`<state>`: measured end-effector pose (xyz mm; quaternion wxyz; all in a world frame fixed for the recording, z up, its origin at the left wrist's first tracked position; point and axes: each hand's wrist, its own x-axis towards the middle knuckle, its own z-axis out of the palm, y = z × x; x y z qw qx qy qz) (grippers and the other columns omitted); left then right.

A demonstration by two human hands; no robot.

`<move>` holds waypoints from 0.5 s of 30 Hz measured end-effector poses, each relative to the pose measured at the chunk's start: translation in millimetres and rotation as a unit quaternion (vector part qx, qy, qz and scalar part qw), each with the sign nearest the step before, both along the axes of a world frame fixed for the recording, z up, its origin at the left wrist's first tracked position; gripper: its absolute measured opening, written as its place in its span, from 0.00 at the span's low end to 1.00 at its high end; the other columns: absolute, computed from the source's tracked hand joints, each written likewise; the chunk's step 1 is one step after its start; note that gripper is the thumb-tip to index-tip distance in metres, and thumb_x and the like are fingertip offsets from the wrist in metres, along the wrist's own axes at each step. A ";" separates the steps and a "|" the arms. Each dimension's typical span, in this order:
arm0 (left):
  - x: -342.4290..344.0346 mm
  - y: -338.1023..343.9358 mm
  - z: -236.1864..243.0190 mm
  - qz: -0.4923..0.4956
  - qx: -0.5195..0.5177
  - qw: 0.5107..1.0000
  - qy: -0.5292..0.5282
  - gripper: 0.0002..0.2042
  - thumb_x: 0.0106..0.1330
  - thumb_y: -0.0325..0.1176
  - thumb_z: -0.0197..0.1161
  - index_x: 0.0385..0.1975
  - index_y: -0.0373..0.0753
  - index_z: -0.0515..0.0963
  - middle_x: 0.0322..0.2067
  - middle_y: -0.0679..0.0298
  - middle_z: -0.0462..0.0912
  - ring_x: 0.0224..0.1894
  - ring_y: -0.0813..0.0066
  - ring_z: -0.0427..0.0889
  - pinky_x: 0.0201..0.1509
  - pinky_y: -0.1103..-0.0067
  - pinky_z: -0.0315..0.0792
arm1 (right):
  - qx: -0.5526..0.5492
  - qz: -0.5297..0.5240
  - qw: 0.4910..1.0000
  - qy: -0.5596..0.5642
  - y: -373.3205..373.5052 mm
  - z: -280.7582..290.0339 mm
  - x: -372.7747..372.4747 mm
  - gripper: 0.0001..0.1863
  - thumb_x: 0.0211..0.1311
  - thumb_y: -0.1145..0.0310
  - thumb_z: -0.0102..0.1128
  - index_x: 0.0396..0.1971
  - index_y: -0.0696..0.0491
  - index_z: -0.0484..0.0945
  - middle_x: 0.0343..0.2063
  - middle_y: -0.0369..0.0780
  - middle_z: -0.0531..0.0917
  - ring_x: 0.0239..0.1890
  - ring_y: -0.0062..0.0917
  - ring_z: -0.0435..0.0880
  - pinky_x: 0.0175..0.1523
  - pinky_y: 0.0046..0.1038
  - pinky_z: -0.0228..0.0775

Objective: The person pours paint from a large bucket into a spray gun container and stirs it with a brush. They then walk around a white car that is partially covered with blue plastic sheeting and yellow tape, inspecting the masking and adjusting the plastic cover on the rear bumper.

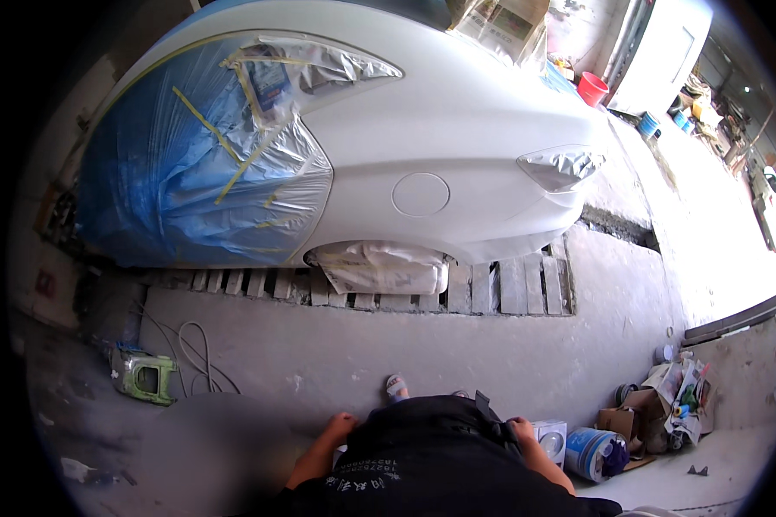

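Both arms hang at my sides. My left hand [342,424] is closed beside the black shirt [422,457], its fingers curled; whatever it may hold is hidden. My right hand [522,429] is curled closed too, close to the shirt's other edge, and I cannot make out anything in it. In front of me stands a white car body [483,112], out of reach of both hands. Blue-tinted plastic film [190,172] and yellow tape mask its door area. A covered wheel [388,267] sits below a round fuel flap [421,194].
Slatted floor grating [517,284] runs beneath the car. At left lies a green machine housing [149,377] with a looped hose [200,349]. On the right are a blue-and-white bucket [588,452], a white box [550,438] and cardboard scraps [634,418]. A red bucket [591,89] stands farther back.
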<state>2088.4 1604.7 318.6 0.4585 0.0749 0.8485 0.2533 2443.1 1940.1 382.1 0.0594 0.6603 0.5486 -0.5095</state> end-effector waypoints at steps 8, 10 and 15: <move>-4.0 -0.7 -9.8 0.004 0.016 1.000 -0.002 0.13 0.55 0.40 0.58 0.27 0.34 0.78 0.22 0.63 0.79 0.25 0.75 0.76 0.31 0.76 0.70 | 0.054 0.023 0.997 -0.042 -7.5 -29.5 16.9 0.12 0.44 0.72 0.54 0.31 0.59 0.79 0.25 0.44 0.82 0.25 0.29 0.81 0.30 0.28 0.73; -6.9 -3.8 -17.6 0.001 0.016 1.000 0.005 0.13 0.55 0.41 0.58 0.27 0.34 0.78 0.21 0.63 0.79 0.25 0.75 0.76 0.31 0.76 0.70 | 0.070 0.043 0.995 -0.054 -11.3 -39.6 25.7 0.12 0.43 0.72 0.56 0.31 0.59 0.79 0.25 0.44 0.82 0.26 0.28 0.81 0.32 0.28 0.73; -18.3 2.0 -1.6 -0.036 0.027 0.998 -0.036 0.13 0.56 0.41 0.58 0.26 0.35 0.78 0.21 0.64 0.79 0.24 0.76 0.77 0.29 0.77 0.70 | -0.007 0.017 0.997 -0.081 -19.8 9.3 -0.5 0.13 0.43 0.70 0.61 0.32 0.59 0.79 0.26 0.45 0.82 0.29 0.28 0.82 0.36 0.29 0.73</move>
